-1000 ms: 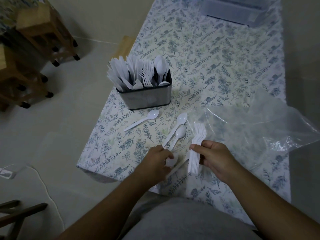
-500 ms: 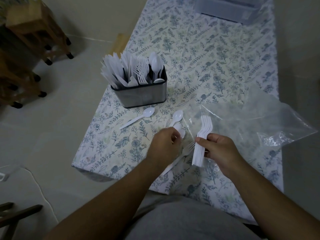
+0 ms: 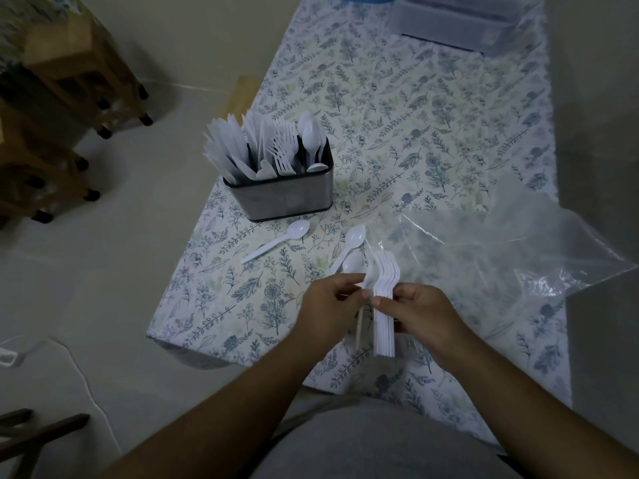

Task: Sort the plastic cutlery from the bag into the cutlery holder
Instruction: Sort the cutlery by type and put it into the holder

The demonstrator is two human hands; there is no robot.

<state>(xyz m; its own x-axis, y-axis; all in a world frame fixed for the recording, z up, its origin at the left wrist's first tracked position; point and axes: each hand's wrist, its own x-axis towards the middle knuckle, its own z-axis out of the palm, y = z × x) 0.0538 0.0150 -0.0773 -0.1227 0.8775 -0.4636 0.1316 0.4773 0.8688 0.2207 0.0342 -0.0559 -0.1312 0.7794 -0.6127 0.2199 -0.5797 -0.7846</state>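
Note:
My right hand [image 3: 416, 312] grips a stack of white plastic forks [image 3: 384, 305] by the handles, tines pointing away from me. My left hand [image 3: 330, 302] pinches one more white fork [image 3: 367, 288] against the left side of that stack. Just beyond my hands two loose white spoons [image 3: 352, 242] lie on the floral tablecloth, and a third spoon [image 3: 276, 240] lies further left. The metal cutlery holder [image 3: 287, 195] stands behind them, packed with knives, forks and spoons. The clear plastic bag [image 3: 511, 250] lies crumpled to the right.
The table's near-left corner [image 3: 155, 335] is close to my left hand. A clear plastic container [image 3: 460, 22] sits at the far end of the table. Wooden furniture on castors [image 3: 58, 108] stands on the floor to the left. A wall edge [image 3: 601, 340] borders the right.
My left hand picked a fork up from the tablecloth and brought it rightward against the fork stack. My right hand kept its grip on the stack, shifting slightly.

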